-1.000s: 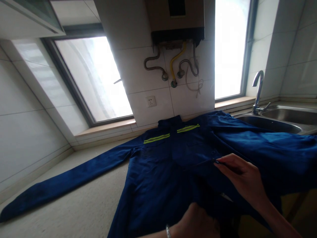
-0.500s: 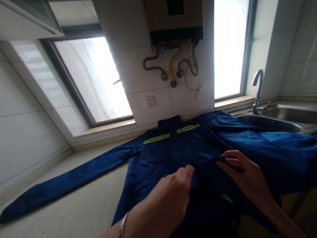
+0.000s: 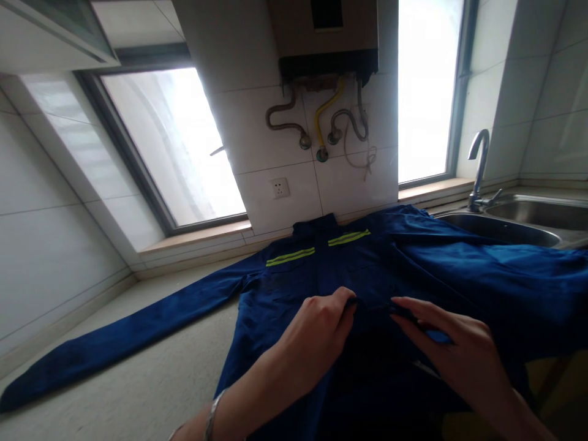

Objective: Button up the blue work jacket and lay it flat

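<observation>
A dark blue work jacket with yellow-green reflective strips across the chest lies spread over the counter, its collar toward the wall. One sleeve stretches out to the left; the other side reaches right, past the sink's front. My left hand, with a silver bracelet on the wrist, is closed on the jacket's cloth near its front middle. Just to the right, my right hand pinches the same dark cloth between thumb and fingers. A short stretch of fabric spans the gap between both hands. The lower front is too dark to make out.
The pale counter shows to the left, under the sleeve. At the right is a steel sink with a curved faucet. A water heater with pipes hangs on the tiled wall above a socket, between two windows.
My left hand has moved up slightly, still gripping the cloth. My right hand has shifted a little down and left, with its fingers straighter. The rest of the jacket lies much as before.
</observation>
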Motion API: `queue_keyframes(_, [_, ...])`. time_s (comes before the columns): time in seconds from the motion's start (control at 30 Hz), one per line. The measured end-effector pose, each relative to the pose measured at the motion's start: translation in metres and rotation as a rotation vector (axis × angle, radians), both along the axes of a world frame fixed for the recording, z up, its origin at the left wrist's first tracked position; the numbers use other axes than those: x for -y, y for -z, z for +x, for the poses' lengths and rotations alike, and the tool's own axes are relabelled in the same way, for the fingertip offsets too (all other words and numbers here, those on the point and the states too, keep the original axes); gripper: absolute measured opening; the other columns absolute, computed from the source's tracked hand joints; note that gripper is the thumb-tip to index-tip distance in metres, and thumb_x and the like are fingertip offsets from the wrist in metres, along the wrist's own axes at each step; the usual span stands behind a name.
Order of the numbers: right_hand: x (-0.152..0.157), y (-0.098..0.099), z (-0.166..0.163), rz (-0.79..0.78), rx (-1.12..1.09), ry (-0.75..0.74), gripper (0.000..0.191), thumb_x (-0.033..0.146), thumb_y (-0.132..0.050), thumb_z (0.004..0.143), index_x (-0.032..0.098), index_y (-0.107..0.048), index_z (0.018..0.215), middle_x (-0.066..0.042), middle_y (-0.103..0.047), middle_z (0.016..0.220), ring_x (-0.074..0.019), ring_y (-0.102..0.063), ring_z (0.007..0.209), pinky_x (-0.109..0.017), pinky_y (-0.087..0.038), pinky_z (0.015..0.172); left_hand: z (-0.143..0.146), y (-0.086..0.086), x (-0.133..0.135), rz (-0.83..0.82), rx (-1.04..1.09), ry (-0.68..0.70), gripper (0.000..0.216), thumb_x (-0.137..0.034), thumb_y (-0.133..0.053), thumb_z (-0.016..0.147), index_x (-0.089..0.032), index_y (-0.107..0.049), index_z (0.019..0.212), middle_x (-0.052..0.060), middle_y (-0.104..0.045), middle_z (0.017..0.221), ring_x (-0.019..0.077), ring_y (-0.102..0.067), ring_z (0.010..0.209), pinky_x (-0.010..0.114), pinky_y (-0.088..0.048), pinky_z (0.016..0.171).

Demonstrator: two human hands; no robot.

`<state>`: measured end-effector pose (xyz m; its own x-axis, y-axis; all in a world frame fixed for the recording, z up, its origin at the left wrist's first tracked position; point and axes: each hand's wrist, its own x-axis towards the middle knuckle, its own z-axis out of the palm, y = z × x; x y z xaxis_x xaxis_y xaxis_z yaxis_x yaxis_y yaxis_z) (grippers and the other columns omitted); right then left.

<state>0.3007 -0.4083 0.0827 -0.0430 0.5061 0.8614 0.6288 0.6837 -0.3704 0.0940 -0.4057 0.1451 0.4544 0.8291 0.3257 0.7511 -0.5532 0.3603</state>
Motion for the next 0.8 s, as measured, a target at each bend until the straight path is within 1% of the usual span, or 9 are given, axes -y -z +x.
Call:
queue_keyframes(0.13, [-0.001,-0.004,-0.006,0.013,-0.006,-0.074,0.017,0.019,-0.066,0.078,0.023,-0.067,0.094,0.004,-0.071,0.082,-0.0094,-0.065,0.06,-0.015,-0.053,0.058,0.0,0.0,0.007,-0.079,0.029,0.029,0.017,-0.019,-0.039,0.091,-0.02,-0.051,0.103,0.001,-0.066,0.079,0.0128,-0.063,0.069,0.021,-0.046,0.064])
queue_keyframes(0.2, [-0.002,-0.004,-0.006,0.014,-0.017,-0.107,0.017,0.016,-0.066,0.077,0.022,-0.067,0.093,0.003,-0.071,0.083,-0.0103,-0.066,0.063,-0.016,-0.053,0.06,0.001,-0.001,0.008,-0.044,0.044,0.045,0.015,-0.021,-0.043,0.09,-0.021,-0.055,0.098,0.001,-0.067,0.081,0.0135,-0.063,0.073,0.022,-0.047,0.067])
queue_keyframes(0.27, [-0.002,-0.003,-0.005,-0.009,-0.023,-0.139,0.017,0.015,-0.065,0.077,0.022,-0.068,0.092,0.002,-0.072,0.084,-0.0115,-0.067,0.065,-0.017,-0.054,0.062,0.001,-0.003,0.006,0.029,0.092,0.065,0.013,-0.025,-0.05,0.088,-0.022,-0.061,0.094,0.001,-0.068,0.091,0.0153,-0.063,0.084,0.025,-0.048,0.076])
queue_keyframes(0.33, [-0.002,-0.002,-0.002,-0.075,-0.041,-0.151,0.014,0.017,-0.065,0.077,0.022,-0.069,0.089,0.001,-0.072,0.083,-0.013,-0.067,0.066,-0.018,-0.054,0.062,0.002,-0.004,0.002,0.034,0.178,0.105,0.015,-0.027,-0.053,0.086,-0.022,-0.065,0.094,0.001,-0.068,0.097,0.0149,-0.063,0.089,0.025,-0.047,0.081])
queue_keyframes(0.4, [-0.002,-0.002,0.0,-0.175,-0.085,-0.136,0.011,0.022,-0.065,0.077,0.022,-0.071,0.086,0.001,-0.072,0.082,-0.014,-0.067,0.066,-0.018,-0.055,0.06,0.003,-0.004,-0.002,-0.045,0.256,0.153,0.017,-0.026,-0.051,0.088,-0.021,-0.065,0.096,-0.001,-0.069,0.092,0.0119,-0.063,0.083,0.021,-0.047,0.077])
queue_keyframes(0.47, [-0.003,-0.002,0.002,-0.28,-0.128,-0.127,0.011,0.028,-0.065,0.077,0.022,-0.071,0.084,0.0,-0.071,0.081,-0.0146,-0.067,0.065,-0.018,-0.055,0.058,0.003,-0.002,-0.004,-0.103,0.279,0.161,0.018,-0.023,-0.05,0.088,-0.019,-0.066,0.095,-0.002,-0.069,0.084,0.0103,-0.062,0.076,0.019,-0.047,0.071])
queue_keyframes(0.53, [-0.004,-0.003,0.003,-0.362,-0.144,-0.141,0.015,0.033,-0.064,0.077,0.022,-0.071,0.083,-0.001,-0.071,0.081,-0.0147,-0.067,0.065,-0.018,-0.054,0.056,0.004,0.0,-0.006,-0.088,0.25,0.136,0.017,-0.02,-0.051,0.086,-0.018,-0.067,0.092,-0.002,-0.068,0.08,0.0103,-0.061,0.073,0.019,-0.046,0.068])
queue_keyframes(0.6, [-0.005,-0.004,0.003,-0.397,-0.13,-0.16,0.016,0.035,-0.063,0.078,0.021,-0.071,0.082,0.0,-0.071,0.08,-0.0144,-0.066,0.065,-0.018,-0.055,0.057,0.005,0.001,-0.006,-0.048,0.195,0.122,0.017,-0.017,-0.052,0.084,-0.018,-0.067,0.091,-0.001,-0.067,0.08,0.01,-0.06,0.072,0.019,-0.045,0.068])
queue_keyframes(0.8, [-0.004,-0.002,0.001,-0.349,-0.024,-0.157,0.015,0.034,-0.06,0.081,0.022,-0.069,0.086,0.0,-0.069,0.08,-0.0131,-0.064,0.064,-0.019,-0.055,0.059,0.004,0.003,-0.003,0.045,0.065,0.155,0.02,-0.014,-0.054,0.081,-0.019,-0.068,0.093,0.0,-0.063,0.077,0.0089,-0.056,0.067,0.017,-0.043,0.062])
